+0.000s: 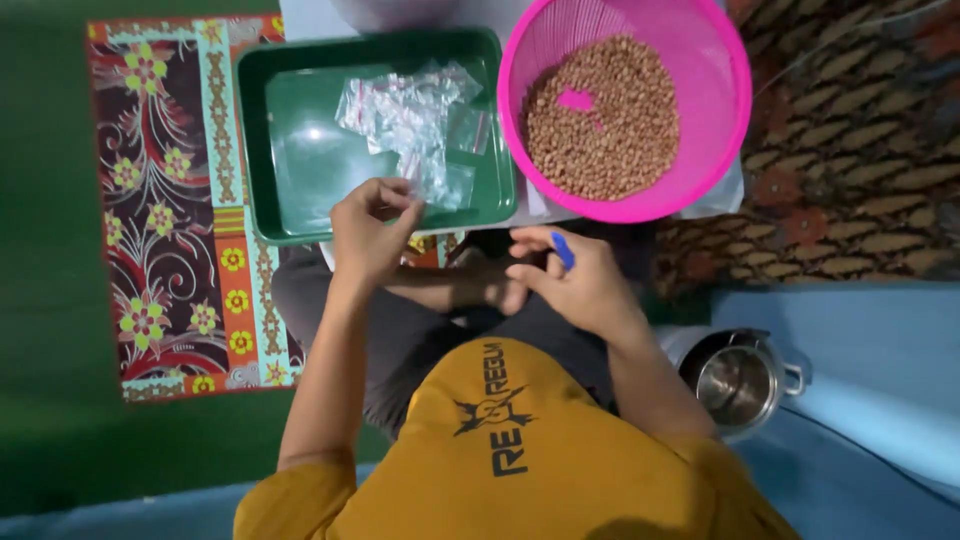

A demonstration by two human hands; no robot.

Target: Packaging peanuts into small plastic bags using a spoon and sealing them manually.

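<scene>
My left hand (pixel 368 228) pinches a small clear plastic bag (pixel 425 180) at the near edge of a green tray (pixel 290 150), where several more clear bags (pixel 405 110) lie in a heap. My right hand (pixel 570 275) is closed around a small blue object (pixel 562 250), held over my lap just below the tray. A pink mesh basket (pixel 700 60) full of brown peanuts (pixel 605 115) stands to the right of the tray, with a pink scoop (pixel 575 99) lying in the nuts.
I sit cross-legged in a mustard shirt. A patterned floral mat (pixel 170 200) lies to the left on green flooring. A steel pot (pixel 738 380) stands at my right on a blue sheet. A brown patterned carpet (pixel 850 150) fills the right.
</scene>
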